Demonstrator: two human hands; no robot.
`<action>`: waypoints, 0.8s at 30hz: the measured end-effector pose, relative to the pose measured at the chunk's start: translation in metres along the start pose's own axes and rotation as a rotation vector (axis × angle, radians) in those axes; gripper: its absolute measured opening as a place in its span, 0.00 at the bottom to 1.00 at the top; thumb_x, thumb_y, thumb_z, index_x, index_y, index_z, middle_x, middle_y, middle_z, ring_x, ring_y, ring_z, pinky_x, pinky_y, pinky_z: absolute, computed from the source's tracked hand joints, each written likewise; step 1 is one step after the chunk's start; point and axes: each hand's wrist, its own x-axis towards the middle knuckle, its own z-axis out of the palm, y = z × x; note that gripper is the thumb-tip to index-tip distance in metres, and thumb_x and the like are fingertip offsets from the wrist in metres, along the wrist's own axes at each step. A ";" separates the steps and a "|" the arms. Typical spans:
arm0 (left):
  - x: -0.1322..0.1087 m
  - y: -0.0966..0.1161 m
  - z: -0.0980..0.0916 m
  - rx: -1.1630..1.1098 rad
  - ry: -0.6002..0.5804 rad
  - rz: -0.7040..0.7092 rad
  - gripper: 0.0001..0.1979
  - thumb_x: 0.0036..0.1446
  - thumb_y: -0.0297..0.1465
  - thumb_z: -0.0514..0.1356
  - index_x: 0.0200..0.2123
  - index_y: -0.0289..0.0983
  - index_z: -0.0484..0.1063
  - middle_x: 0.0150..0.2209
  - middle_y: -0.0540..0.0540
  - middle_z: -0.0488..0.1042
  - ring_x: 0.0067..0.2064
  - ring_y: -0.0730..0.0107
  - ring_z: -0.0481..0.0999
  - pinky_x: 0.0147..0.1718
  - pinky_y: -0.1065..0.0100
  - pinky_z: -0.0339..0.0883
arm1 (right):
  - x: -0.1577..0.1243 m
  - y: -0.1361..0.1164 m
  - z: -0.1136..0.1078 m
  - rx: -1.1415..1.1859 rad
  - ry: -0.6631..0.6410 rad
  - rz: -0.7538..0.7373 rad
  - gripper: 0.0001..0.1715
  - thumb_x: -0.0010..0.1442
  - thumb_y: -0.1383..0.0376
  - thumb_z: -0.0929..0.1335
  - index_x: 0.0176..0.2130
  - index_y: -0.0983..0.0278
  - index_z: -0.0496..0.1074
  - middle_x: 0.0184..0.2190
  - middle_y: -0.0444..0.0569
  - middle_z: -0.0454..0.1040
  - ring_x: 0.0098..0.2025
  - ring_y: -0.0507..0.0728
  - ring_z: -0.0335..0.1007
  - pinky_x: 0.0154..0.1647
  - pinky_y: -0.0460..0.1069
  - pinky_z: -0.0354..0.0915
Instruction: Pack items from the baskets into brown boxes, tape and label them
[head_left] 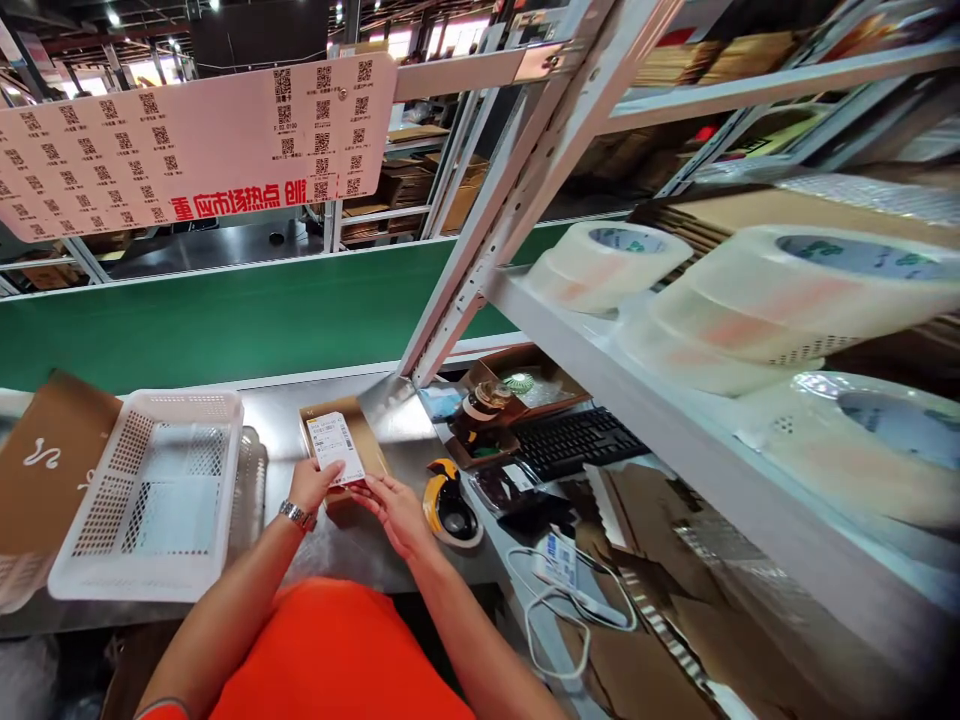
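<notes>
A small brown cardboard box [371, 440] rests on the metal bench, and a white printed label [334, 445] lies over its top face. My left hand [311, 487] is closed at the label's lower left edge, thumb on top; its other fingers are mostly hidden. At the lower right corner, my right hand [394, 508] pinches the label's edge with its fingertips. Whether the label is stuck to the box cannot be made out. Just right of my right hand sits a yellow and black tape dispenser [450, 505].
A white plastic basket [217, 500] stands on the left beside a brown printed carton [45, 470]. A keyboard [577, 440], a cable [529, 610] and cardboard pieces lie right. Clear tape rolls [720, 310] sit on a shelf [675, 410]. Behind runs a green belt [225, 330].
</notes>
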 end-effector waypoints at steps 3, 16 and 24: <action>0.000 -0.001 0.000 -0.017 0.008 0.002 0.25 0.42 0.43 0.82 0.37 0.31 0.86 0.39 0.35 0.88 0.38 0.54 0.87 0.38 0.59 0.82 | -0.001 -0.001 -0.001 -0.011 0.002 0.007 0.29 0.45 0.47 0.87 0.40 0.62 0.87 0.41 0.54 0.89 0.45 0.61 0.86 0.52 0.54 0.82; -0.005 -0.005 0.006 -0.073 -0.019 -0.076 0.21 0.46 0.39 0.81 0.39 0.31 0.85 0.37 0.37 0.87 0.32 0.61 0.85 0.34 0.63 0.80 | -0.003 -0.002 -0.008 -0.063 0.009 0.002 0.32 0.43 0.46 0.87 0.40 0.64 0.88 0.38 0.55 0.89 0.41 0.59 0.87 0.43 0.50 0.82; -0.007 -0.013 0.005 0.299 0.005 0.172 0.21 0.54 0.39 0.77 0.45 0.31 0.82 0.48 0.31 0.85 0.49 0.49 0.86 0.54 0.48 0.80 | -0.009 -0.008 -0.001 -0.091 0.066 -0.017 0.30 0.40 0.46 0.87 0.33 0.65 0.86 0.33 0.55 0.88 0.35 0.59 0.85 0.33 0.49 0.78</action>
